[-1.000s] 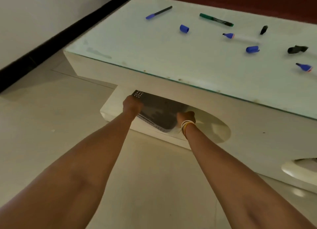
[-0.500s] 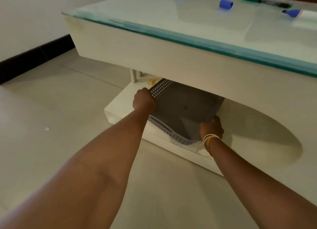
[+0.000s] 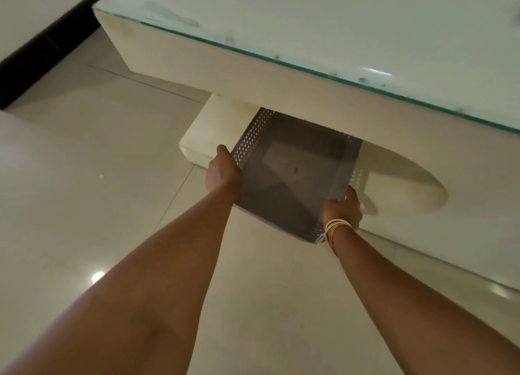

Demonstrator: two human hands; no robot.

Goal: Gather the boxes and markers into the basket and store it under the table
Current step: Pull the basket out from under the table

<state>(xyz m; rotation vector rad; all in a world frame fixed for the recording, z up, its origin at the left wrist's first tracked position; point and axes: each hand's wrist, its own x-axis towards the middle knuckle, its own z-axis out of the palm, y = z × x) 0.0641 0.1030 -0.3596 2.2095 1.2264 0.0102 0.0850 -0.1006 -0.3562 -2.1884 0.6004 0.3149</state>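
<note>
A grey perforated plastic basket sticks halfway out from under the white glass-topped table, its near end over the floor. Nothing lies inside it. My left hand grips its left rim. My right hand, with bangles at the wrist, grips its near right corner. The basket's far end is hidden under the tabletop. No markers or boxes show in this view.
The table's white base block sits left of the basket, and a curved lower shelf lies to its right. Pale floor tiles spread on the left, with a black skirting along the wall.
The basket has slid out toward me from under the table, held by both hands. The view has tilted, so the markers on the tabletop have left the frame.
</note>
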